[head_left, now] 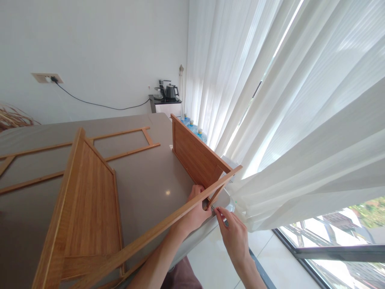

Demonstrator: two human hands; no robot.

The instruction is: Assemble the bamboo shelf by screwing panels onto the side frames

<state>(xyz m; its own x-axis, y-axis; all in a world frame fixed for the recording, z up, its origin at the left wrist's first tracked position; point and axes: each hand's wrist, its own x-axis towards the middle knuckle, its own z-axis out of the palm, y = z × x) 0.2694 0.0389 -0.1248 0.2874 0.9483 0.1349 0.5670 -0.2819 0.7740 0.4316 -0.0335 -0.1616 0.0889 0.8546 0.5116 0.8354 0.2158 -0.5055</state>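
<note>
A wooden frame with a long front rail [168, 222] stands on the grey table, joined to a slatted wooden panel [195, 148] on the right. Under the rail's right end, my left hand [195, 215] is closed around the lower corner of that frame. Just right of it, my right hand [234, 233] pinches a small silvery metal piece [213, 207] against the corner; its exact kind is too small to make out. A second wooden panel [90, 200] stands upright at the left end of the rail.
Another flat wooden frame [129, 153] lies on the grey table [150, 180] behind the left panel. A kettle [171, 92] stands on a small cabinet by the wall. Large water bottles [194, 127] line the white curtain [270, 120], which hangs close on the right.
</note>
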